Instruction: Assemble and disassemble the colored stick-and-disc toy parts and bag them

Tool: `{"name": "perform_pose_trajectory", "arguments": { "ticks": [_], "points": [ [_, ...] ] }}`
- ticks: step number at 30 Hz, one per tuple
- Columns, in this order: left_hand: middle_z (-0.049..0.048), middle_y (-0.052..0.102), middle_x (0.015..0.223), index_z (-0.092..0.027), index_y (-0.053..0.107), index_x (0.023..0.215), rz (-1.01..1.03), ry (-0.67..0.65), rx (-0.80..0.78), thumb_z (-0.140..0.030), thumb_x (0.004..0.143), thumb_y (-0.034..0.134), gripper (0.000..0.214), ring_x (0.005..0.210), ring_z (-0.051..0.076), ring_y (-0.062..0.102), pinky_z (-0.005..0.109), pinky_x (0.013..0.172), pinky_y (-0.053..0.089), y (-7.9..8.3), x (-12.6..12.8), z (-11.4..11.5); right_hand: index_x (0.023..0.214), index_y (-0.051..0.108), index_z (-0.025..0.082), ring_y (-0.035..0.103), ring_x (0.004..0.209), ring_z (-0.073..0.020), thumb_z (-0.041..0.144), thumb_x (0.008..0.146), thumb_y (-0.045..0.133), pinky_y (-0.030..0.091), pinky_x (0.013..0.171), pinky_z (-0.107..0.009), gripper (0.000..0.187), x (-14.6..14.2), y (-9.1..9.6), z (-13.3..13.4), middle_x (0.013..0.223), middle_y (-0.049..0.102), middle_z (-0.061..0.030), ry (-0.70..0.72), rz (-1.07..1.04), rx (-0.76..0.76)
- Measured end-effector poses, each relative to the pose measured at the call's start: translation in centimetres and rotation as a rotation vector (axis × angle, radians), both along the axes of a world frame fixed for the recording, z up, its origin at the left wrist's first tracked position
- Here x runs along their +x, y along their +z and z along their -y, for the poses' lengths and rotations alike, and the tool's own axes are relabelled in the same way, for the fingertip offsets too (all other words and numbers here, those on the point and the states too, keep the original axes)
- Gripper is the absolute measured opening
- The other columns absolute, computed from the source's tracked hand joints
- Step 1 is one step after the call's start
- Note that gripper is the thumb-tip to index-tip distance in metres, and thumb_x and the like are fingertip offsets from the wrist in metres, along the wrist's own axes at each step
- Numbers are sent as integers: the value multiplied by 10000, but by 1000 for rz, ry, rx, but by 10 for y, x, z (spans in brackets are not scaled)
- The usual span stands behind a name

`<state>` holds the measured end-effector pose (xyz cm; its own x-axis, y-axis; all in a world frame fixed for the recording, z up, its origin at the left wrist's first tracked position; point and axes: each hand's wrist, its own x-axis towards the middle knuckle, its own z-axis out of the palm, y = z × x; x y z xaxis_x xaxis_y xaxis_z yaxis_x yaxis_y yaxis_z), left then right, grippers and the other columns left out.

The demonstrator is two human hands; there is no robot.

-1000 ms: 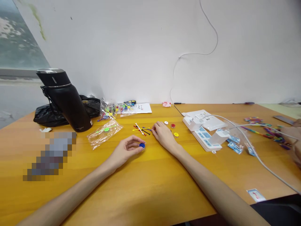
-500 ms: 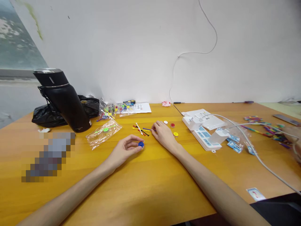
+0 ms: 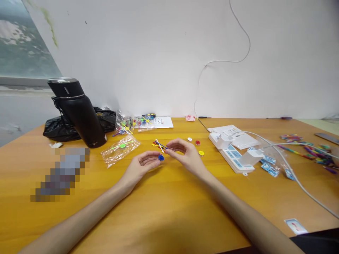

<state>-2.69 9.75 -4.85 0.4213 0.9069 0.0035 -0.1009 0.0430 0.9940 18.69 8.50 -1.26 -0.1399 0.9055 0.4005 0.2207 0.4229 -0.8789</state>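
Between the thumb and fingers of my left hand (image 3: 143, 165) is a small round blue disc (image 3: 161, 157). My right hand (image 3: 187, 153) pinches a thin blue plastic stick (image 3: 160, 144), which points to the left above the table. Under and behind it lie several small sticks in white, red and yellow, with a white stick (image 3: 161, 149) among them. Right of my right hand lie three more discs: a white disc (image 3: 189, 139), a red disc (image 3: 197, 143) and a yellow disc (image 3: 201, 153).
A clear bag with a green piece (image 3: 122, 145) lies left of my hands. Behind it stands a tilted-looking black bottle (image 3: 82, 116) by a black plastic bag (image 3: 57, 129). At right are a white power strip (image 3: 234, 158) with cables, a white packet (image 3: 238, 137) and colourful pens (image 3: 302, 151).
My right hand has picked up the blue stick from the table and brought it toward the blue disc in my left hand. The view has shifted slightly.
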Motion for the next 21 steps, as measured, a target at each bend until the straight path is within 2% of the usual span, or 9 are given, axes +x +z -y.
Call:
{"name": "perform_pose_trajectory", "arguments": {
  "ticks": [4, 7, 12, 17, 21],
  "points": [
    [84, 764, 1177, -194, 720, 1084, 66, 20, -19, -369, 763, 852, 389, 1161, 259, 689, 435, 1129, 467, -4, -2, -3, 916, 725, 200, 713, 903, -189, 348, 834, 786, 564, 906, -332, 180, -11, -3, 8, 933, 751, -39, 66, -42, -71],
    [79, 766, 1164, -192, 698, 1085, 99, 30, -50, -337, 743, 873, 411, 1154, 256, 693, 430, 1105, 494, -6, -2, -2, 899, 756, 189, 716, 907, -201, 350, 808, 802, 561, 902, -339, 191, -13, -10, 6, 933, 765, -53, 51, -68, -113],
    [66, 763, 1171, -197, 684, 1092, 149, 14, -78, -327, 777, 853, 381, 1140, 243, 699, 401, 1031, 560, -5, -2, 1, 919, 787, 180, 712, 956, -218, 363, 826, 776, 550, 907, -345, 206, -14, -16, 5, 986, 771, -82, 45, -79, -146],
    [76, 755, 1209, -188, 692, 1105, 155, 34, -56, -312, 755, 868, 411, 1167, 242, 690, 395, 1075, 528, -6, -2, -1, 1020, 753, 186, 726, 892, -203, 363, 774, 821, 566, 891, -345, 310, -16, -16, 6, 950, 766, -60, 59, -161, -252],
    [72, 775, 1159, -182, 709, 1082, 110, 68, -33, -338, 744, 875, 407, 1145, 247, 703, 395, 1095, 504, -5, -2, -2, 976, 773, 174, 718, 867, -207, 404, 800, 795, 560, 838, -338, 291, -16, -17, 7, 940, 770, -73, 55, -122, -259]
  ]
}}
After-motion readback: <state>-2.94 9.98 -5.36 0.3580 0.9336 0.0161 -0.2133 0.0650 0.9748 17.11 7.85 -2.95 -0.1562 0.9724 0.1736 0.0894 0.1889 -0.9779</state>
